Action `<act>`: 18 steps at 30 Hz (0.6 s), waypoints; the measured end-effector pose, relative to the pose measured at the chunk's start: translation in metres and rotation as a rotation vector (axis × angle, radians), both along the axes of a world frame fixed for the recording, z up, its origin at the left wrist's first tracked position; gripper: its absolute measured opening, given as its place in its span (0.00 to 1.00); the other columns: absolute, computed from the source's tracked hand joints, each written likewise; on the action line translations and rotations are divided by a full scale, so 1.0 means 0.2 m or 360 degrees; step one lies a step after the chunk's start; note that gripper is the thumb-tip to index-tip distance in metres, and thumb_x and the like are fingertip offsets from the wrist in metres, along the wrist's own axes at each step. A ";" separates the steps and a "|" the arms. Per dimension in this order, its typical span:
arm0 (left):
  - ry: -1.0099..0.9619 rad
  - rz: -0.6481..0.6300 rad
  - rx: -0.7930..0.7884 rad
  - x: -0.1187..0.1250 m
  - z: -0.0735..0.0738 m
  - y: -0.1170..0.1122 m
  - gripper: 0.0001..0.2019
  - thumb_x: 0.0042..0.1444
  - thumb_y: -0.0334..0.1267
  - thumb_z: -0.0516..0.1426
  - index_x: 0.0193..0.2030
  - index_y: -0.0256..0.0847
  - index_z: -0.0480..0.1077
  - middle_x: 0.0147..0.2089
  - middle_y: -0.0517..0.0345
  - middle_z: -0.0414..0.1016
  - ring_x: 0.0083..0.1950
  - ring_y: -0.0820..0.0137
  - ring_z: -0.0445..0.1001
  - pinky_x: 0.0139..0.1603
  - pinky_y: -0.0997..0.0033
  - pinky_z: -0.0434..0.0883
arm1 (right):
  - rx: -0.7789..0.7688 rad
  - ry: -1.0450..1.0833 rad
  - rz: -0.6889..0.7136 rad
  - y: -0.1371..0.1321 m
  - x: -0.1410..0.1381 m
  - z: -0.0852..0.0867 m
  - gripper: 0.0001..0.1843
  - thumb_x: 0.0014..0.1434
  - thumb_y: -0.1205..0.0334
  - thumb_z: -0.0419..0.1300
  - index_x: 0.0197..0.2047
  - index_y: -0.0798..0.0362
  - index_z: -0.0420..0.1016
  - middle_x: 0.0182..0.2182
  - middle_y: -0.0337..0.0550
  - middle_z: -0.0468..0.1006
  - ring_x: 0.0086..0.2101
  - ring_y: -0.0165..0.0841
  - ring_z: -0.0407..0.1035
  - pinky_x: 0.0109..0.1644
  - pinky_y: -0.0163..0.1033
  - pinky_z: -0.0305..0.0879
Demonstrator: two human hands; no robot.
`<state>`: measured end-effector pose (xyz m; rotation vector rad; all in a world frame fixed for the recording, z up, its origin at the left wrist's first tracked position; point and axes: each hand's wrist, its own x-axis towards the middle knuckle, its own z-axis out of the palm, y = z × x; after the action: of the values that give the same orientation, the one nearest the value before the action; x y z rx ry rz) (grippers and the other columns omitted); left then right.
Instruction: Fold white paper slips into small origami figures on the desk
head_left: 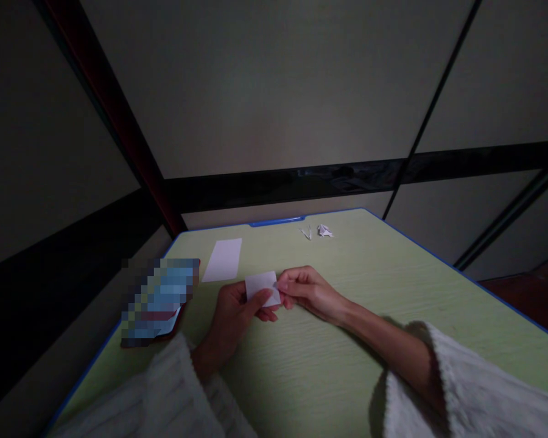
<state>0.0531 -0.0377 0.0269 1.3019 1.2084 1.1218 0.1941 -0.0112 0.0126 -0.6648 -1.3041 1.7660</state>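
A small piece of white paper (259,283), apparently folded, is held between my two hands just above the table. My left hand (237,310) grips it from the left, thumb on its face and fingers beneath. At its right edge, my right hand (308,289) pinches the paper between thumb and fingers. A flat white sheet of paper (223,260) lies behind my left hand. Farther back sit a small folded white paper shape (324,231) and a thin V-shaped white paper piece (307,232).
The pale green table (393,286) has a blue rim and a blue strip (277,221) at its far edge. On the left lies a dark-red-edged flat object (162,301), its face pixelated. Wall panels with a dark band (283,184) stand behind the table.
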 end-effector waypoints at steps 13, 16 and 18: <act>-0.0050 -0.0069 -0.0090 0.00 -0.01 0.00 0.05 0.39 0.34 0.57 0.21 0.33 0.70 0.17 0.59 0.73 0.17 0.73 0.70 0.18 0.78 0.66 | 0.0142 -0.0185 -0.0013 0.00 0.01 0.01 0.10 0.40 0.62 0.61 0.19 0.60 0.64 0.14 0.34 0.67 0.15 0.20 0.57 0.19 0.27 0.50; -0.0051 -0.0105 -0.0104 0.00 -0.01 0.01 0.06 0.39 0.34 0.57 0.22 0.32 0.70 0.17 0.59 0.72 0.17 0.73 0.70 0.18 0.78 0.66 | 0.0195 -0.0275 0.0022 0.00 0.01 0.02 0.10 0.40 0.63 0.60 0.18 0.59 0.62 0.13 0.33 0.65 0.15 0.20 0.55 0.19 0.27 0.50; -0.0052 -0.0135 -0.0117 0.00 -0.02 0.01 0.06 0.39 0.34 0.57 0.21 0.32 0.69 0.16 0.59 0.72 0.17 0.73 0.70 0.18 0.78 0.66 | 0.0225 -0.0328 0.0057 0.00 0.01 0.02 0.10 0.42 0.63 0.58 0.17 0.58 0.61 0.13 0.32 0.64 0.15 0.20 0.55 0.20 0.28 0.50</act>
<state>0.0541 -0.0359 0.0224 1.2626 1.1491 1.0248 0.1967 -0.0119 0.0169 -0.7626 -1.5733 1.6491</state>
